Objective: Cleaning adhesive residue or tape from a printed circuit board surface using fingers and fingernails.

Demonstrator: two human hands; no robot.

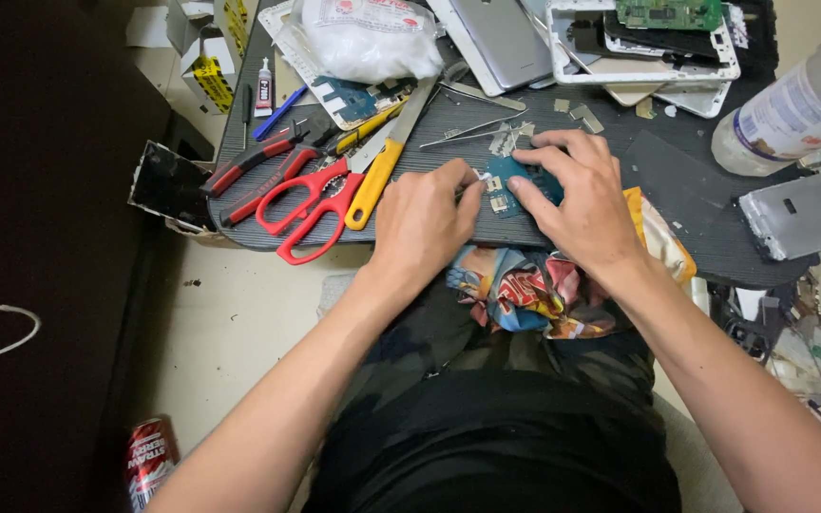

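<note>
Left hand [425,220]: fingers curled, pinching a small tool against the circuit board [505,186].
Right hand [582,195]: fingers spread, pressing the board flat.
Red scissors [311,204]: left of both hands.

Left of the left hand [427,223], red scissors [311,204], a yellow-handled knife [384,169] and red pliers [258,157] crowd the board. Bare dark board [691,214] lies right of the right hand [577,195], bounded by a plastic bottle [795,104] and a metal phone frame [800,214].
</note>
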